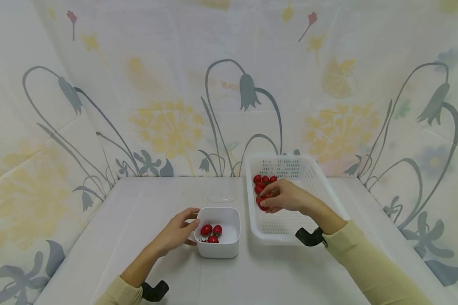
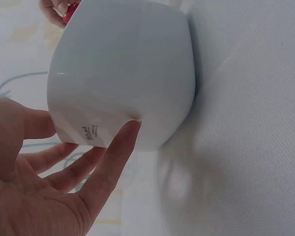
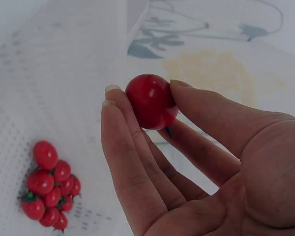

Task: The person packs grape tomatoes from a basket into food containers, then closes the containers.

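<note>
My left hand (image 1: 177,230) holds the left side of a square white container (image 1: 219,250), with fingertips against its wall in the left wrist view. Inside it lie several red cherry tomatoes (image 1: 217,230). Over a white perforated basket (image 1: 267,239), my right hand (image 1: 288,195) pinches one cherry tomato (image 3: 150,101) between thumb and fingertips. That tomato is round and shiny, and a bit of green stem shows below it. More cherry tomatoes (image 3: 51,195) lie clustered in the basket, some with green tops, at its left side in the head view.
A clear flat lid (image 1: 222,198) lies on the white-covered table behind the container. The basket stands just right of the container, a narrow gap apart. Floral-printed cloth (image 1: 168,84) hangs at the back and along both sides.
</note>
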### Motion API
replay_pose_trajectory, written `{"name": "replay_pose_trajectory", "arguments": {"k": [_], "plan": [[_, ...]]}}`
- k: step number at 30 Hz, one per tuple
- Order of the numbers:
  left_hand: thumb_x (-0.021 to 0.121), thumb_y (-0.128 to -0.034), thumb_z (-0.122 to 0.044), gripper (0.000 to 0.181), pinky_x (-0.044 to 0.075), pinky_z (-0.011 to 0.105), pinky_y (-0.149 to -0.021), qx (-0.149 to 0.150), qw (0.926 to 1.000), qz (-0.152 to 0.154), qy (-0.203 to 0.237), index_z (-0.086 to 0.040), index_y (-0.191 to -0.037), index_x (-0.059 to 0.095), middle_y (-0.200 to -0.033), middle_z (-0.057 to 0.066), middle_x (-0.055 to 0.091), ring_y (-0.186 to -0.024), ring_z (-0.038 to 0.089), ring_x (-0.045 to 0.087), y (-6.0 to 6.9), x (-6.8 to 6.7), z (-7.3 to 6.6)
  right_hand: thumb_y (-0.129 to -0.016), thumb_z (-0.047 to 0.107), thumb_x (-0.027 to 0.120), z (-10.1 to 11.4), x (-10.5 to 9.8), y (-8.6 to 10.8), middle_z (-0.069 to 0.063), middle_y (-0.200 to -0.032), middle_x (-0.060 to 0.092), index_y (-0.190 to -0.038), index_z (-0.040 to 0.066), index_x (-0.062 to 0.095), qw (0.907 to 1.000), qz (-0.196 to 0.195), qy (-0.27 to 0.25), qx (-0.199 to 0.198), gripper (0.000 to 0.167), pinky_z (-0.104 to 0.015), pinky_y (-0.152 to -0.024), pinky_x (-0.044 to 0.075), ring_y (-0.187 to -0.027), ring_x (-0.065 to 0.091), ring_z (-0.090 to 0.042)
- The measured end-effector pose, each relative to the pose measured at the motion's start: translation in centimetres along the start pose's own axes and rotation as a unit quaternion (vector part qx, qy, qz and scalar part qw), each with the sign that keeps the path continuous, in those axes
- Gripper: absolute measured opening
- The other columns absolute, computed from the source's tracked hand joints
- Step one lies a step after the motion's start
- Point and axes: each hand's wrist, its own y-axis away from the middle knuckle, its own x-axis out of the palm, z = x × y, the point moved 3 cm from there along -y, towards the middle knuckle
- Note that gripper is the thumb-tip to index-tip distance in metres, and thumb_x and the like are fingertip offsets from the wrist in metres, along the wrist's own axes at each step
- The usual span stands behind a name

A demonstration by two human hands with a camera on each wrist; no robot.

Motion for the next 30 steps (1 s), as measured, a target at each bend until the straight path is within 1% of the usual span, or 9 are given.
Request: {"name": "replay_pose_trajectory", "arguments": {"k": [5, 10, 12, 16, 18, 24, 26, 28, 30], "plan": [[0.053, -0.1066, -0.014, 0.037, 0.065, 0.043, -0.069, -0.005, 1.0000, -0.008, -0.002, -0.008, -0.143, 0.051, -0.145, 0.026, 0.051, -0.116, 0.040, 0.063, -0.1, 0.1, 0.1, -0.095, 0.011, 0.070, 0.6, 1.2, -0.3, -0.014, -0.101, 0.075, -0.122, -0.007, 0.068, 0.9998, 0.007, -0.008, -0.014, 0.032, -0.041, -0.083, 0.063, -0.082, 0.073, -0.023], [0.052, -0.1068, -0.014, 0.037, 0.065, 0.043, -0.070, 0.001, 1.0000, -0.003, -0.001, -0.008, -0.143, 0.051, -0.144, 0.025, 0.051, -0.118, 0.042, 0.062, -0.1, 0.1, -0.1, -0.096, 0.013, 0.069, 1.1, 2.6, -0.7, -0.013, -0.098, 0.075, -0.123, -0.005, 0.068, 0.9995, 0.016, -0.006, -0.028, 0.032, -0.041, -0.084, 0.063, -0.086, 0.074, -0.030], [0.052, -0.1070, -0.014, 0.037, 0.065, 0.043, -0.070, 0.005, 1.0000, 0.000, -0.001, -0.007, -0.143, 0.051, -0.145, 0.026, 0.050, -0.119, 0.043, 0.061, -0.1, 0.1, -0.2, -0.096, 0.013, 0.069, 1.4, 3.2, -0.8, -0.012, -0.097, 0.074, -0.122, -0.004, 0.068, 0.9992, 0.020, -0.004, -0.034, 0.030, -0.040, -0.084, 0.063, -0.085, 0.074, -0.030], [0.052, -0.1073, -0.016, 0.039, 0.065, 0.043, -0.071, 0.008, 0.9999, 0.007, -0.001, -0.006, -0.145, 0.049, -0.146, 0.027, 0.048, -0.121, 0.044, 0.060, 0.0, -0.1, -0.4, -0.096, 0.013, 0.069, 1.9, 4.2, -1.2, -0.010, -0.096, 0.074, -0.122, -0.001, 0.069, 0.9989, 0.025, 0.007, -0.040, 0.029, -0.038, -0.083, 0.063, -0.081, 0.073, -0.022], [0.052, -0.1074, -0.016, 0.041, 0.065, 0.044, -0.071, 0.009, 0.9999, 0.009, 0.001, -0.005, -0.147, 0.047, -0.147, 0.028, 0.047, -0.122, 0.045, 0.060, 0.0, -0.1, -0.5, -0.097, 0.014, 0.069, 2.1, 4.7, -1.4, -0.009, -0.096, 0.073, -0.121, 0.000, 0.070, 0.9988, 0.028, 0.010, -0.038, 0.028, -0.039, -0.083, 0.063, -0.080, 0.072, -0.020], [0.052, -0.1073, -0.015, 0.041, 0.064, 0.047, -0.071, 0.008, 0.9999, 0.010, 0.008, -0.005, -0.147, 0.046, -0.147, 0.030, 0.047, -0.122, 0.047, 0.059, 0.2, -0.1, -0.4, -0.096, 0.015, 0.071, 2.7, 6.6, -2.2, -0.008, -0.095, 0.073, -0.120, 0.001, 0.070, 0.9980, 0.043, 0.010, -0.044, 0.028, -0.039, -0.081, 0.064, -0.083, 0.073, -0.025], [0.052, -0.1072, -0.014, 0.041, 0.064, 0.047, -0.071, 0.007, 0.9999, 0.010, 0.009, -0.005, -0.146, 0.047, -0.146, 0.030, 0.047, -0.122, 0.048, 0.058, 0.2, -0.1, -0.4, -0.096, 0.016, 0.071, 2.8, 7.3, -2.7, -0.007, -0.093, 0.073, -0.118, 0.002, 0.071, 0.9978, 0.045, 0.017, -0.045, 0.026, -0.037, -0.079, 0.064, -0.081, 0.073, -0.023], [0.052, -0.1071, -0.014, 0.041, 0.064, 0.047, -0.071, 0.007, 0.9999, 0.011, 0.009, -0.004, -0.146, 0.047, -0.146, 0.030, 0.047, -0.122, 0.049, 0.058, 0.2, -0.1, -0.4, -0.096, 0.015, 0.072, 3.0, 8.1, -3.1, -0.006, -0.092, 0.073, -0.116, 0.004, 0.071, 0.9978, 0.045, 0.022, -0.043, 0.023, -0.036, -0.077, 0.064, -0.082, 0.073, -0.026], [0.052, -0.1071, -0.013, 0.040, 0.064, 0.047, -0.071, 0.006, 0.9999, 0.011, 0.011, -0.004, -0.146, 0.047, -0.146, 0.030, 0.047, -0.123, 0.050, 0.058, 0.3, -0.1, -0.4, -0.096, 0.014, 0.072, 3.1, 8.9, -3.6, -0.005, -0.091, 0.072, -0.115, 0.004, 0.071, 0.9976, 0.047, 0.028, -0.042, 0.022, -0.038, -0.078, 0.064, -0.083, 0.073, -0.028]]}}
